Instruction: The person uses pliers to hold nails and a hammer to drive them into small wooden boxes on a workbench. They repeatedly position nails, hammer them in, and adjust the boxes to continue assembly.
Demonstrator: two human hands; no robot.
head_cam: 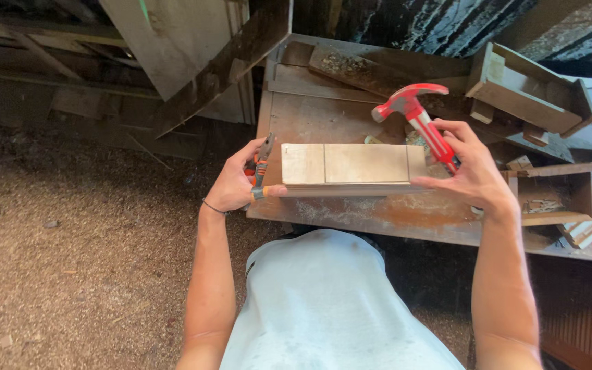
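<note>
A pale flat stack of thin wooden boards [351,168] is held level between both hands, above a worn wooden workbench [378,212]. My left hand [234,183] grips its left end and also holds orange-handled pliers [262,164] upright against that end. My right hand [471,171] supports the right end while clutching a red claw hammer [416,113], whose head points up and left. Pencil lines cross the top board.
A wooden box frame [529,89] and small timber offcuts [556,199] lie on the bench's right side. Leaning planks [193,55] stand at the back left. Sawdust covers the floor [83,260] on the left. My pale shirt [330,308] fills the lower middle.
</note>
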